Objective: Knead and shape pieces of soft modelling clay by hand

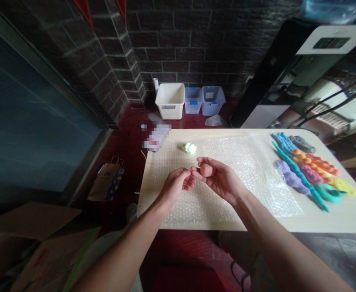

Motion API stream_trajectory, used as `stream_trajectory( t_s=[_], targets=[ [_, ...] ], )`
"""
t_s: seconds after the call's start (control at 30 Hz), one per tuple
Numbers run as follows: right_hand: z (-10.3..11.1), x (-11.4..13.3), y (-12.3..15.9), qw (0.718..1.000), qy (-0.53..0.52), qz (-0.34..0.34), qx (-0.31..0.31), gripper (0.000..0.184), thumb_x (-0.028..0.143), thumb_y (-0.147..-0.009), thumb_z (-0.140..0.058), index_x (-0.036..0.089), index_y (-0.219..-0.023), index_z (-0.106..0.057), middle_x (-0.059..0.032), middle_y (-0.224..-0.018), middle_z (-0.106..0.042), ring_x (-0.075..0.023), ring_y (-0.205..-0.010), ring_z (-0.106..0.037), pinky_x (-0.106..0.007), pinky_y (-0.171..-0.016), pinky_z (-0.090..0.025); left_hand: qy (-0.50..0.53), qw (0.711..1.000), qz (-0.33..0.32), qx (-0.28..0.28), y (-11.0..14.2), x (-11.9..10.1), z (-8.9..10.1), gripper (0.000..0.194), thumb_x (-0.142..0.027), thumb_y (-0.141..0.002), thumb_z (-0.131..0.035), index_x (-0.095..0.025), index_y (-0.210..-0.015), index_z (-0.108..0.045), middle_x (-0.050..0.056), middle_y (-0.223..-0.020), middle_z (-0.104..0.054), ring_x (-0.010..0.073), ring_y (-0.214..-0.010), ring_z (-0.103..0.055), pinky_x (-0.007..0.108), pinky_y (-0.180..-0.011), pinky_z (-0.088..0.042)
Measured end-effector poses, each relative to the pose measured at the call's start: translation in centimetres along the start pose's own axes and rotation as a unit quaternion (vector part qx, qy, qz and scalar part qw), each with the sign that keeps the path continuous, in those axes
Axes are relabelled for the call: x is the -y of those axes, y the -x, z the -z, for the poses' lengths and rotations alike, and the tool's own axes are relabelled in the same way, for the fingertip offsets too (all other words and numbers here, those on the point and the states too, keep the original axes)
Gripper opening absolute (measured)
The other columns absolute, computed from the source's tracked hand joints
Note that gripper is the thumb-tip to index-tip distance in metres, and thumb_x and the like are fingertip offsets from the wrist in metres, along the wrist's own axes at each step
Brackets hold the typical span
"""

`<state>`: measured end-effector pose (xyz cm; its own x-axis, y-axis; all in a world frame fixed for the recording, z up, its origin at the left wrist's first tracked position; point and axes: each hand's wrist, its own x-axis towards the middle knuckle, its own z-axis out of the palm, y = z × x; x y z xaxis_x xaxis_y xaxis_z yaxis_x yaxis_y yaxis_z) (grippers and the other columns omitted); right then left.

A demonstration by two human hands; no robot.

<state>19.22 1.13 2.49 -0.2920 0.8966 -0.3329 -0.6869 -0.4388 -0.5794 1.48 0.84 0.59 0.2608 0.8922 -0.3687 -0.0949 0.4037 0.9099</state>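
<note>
Over the bubble wrap (pixel 178 202) on the table, my right hand (pixel 223 178) is turned palm up, with a smooth orange-brown ball (pixel 206 170) resting in its curled fingers. My left hand (pixel 176 184) is beside it, thumb and forefinger pressed together close to the right fingertips. Whatever the left fingers may pinch is too small to make out. Just beyond both hands, a pale green, bumpy lump (pixel 190 148) lies on the bubble wrap.
Several soft, colourful lumps and twisted strands, among them a teal strand (pixel 301 176) and a purple lump (pixel 291 178), lie at the table's right. On the floor behind are a white bin (pixel 170 113) and two clear boxes. A paper bag (pixel 105 180) stands left.
</note>
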Motion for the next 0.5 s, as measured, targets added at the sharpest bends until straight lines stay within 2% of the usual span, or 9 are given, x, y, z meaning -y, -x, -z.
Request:
stream_trajectory(
  t_s=[0.1,0.17,0.2,0.27,0.37,0.43,0.5],
  targets=[
    [0.3,-0.2,-0.1,1.000,0.001,-0.009,-0.025,0.003,0.015,-0.085,-0.072,0.014,-0.083,-0.074,-0.0051,-0.073,-0.072,-0.0201,-0.080,-0.076,-0.031,-0.083,-0.066,0.001,1.000,0.000,0.000,-0.1,0.2,0.1,0.027,-0.040,-0.088,-0.061,-0.015,-0.084,-0.070,0.007,-0.078,-0.073,0.0160,-0.069,-0.064,0.028,-0.064,-0.045],
    [0.3,-0.2,-0.1,0.997,0.004,-0.021,-0.071,0.016,0.020,-0.082,-0.077,0.016,-0.070,-0.068,-0.0043,-0.069,-0.071,-0.0163,-0.069,-0.073,-0.026,-0.069,-0.064,0.006,1.000,0.003,-0.001,-0.1,0.3,0.1,0.027,-0.041,-0.088,-0.062,-0.015,-0.085,-0.070,0.007,-0.079,-0.074,0.0160,-0.069,-0.065,0.028,-0.065,-0.045],
    [0.2,-0.1,-0.1,0.995,0.011,-0.023,-0.097,0.025,0.025,-0.082,-0.079,0.017,-0.063,-0.063,-0.0032,-0.065,-0.069,-0.0137,-0.060,-0.068,-0.023,-0.059,-0.060,0.007,1.000,0.004,-0.002,-0.1,0.3,0.1,0.027,-0.041,-0.088,-0.063,-0.015,-0.085,-0.070,0.007,-0.080,-0.074,0.0159,-0.069,-0.065,0.028,-0.065,-0.045],
    [-0.2,-0.1,0.0,0.989,0.031,-0.014,-0.141,0.042,0.035,-0.080,-0.080,0.019,-0.053,-0.052,0.0004,-0.054,-0.060,-0.0093,-0.045,-0.055,-0.020,-0.040,-0.044,0.005,1.000,0.004,-0.004,0.0,0.3,0.1,0.027,-0.041,-0.088,-0.063,-0.015,-0.085,-0.070,0.007,-0.080,-0.074,0.0156,-0.068,-0.065,0.028,-0.065,-0.045],
    [-1.0,-0.1,0.2,0.983,0.051,0.003,-0.178,0.051,0.041,-0.079,-0.077,0.021,-0.048,-0.041,0.0041,-0.044,-0.046,-0.0070,-0.034,-0.037,-0.020,-0.030,-0.021,0.002,1.000,0.005,-0.003,0.1,0.1,0.1,0.026,-0.040,-0.088,-0.062,-0.016,-0.084,-0.070,0.007,-0.079,-0.074,0.0153,-0.068,-0.065,0.028,-0.066,-0.045],
    [-1.2,-0.2,0.2,0.980,0.053,0.002,-0.190,0.051,0.042,-0.080,-0.074,0.022,-0.048,-0.039,0.0043,-0.043,-0.044,-0.0067,-0.032,-0.033,-0.021,-0.030,-0.016,0.002,1.000,0.006,-0.003,0.2,0.0,0.0,0.026,-0.040,-0.088,-0.062,-0.016,-0.083,-0.070,0.007,-0.078,-0.073,0.0154,-0.068,-0.065,0.029,-0.066,-0.045],
    [-1.2,-0.2,0.2,0.981,0.051,0.003,-0.188,0.051,0.045,-0.082,-0.072,0.022,-0.048,-0.040,0.0035,-0.043,-0.044,-0.0069,-0.033,-0.034,-0.021,-0.030,-0.017,0.001,1.000,0.008,-0.004,0.2,-0.1,-0.1,0.026,-0.040,-0.088,-0.062,-0.015,-0.083,-0.070,0.007,-0.079,-0.073,0.0156,-0.068,-0.065,0.029,-0.066,-0.045]
  ],
)
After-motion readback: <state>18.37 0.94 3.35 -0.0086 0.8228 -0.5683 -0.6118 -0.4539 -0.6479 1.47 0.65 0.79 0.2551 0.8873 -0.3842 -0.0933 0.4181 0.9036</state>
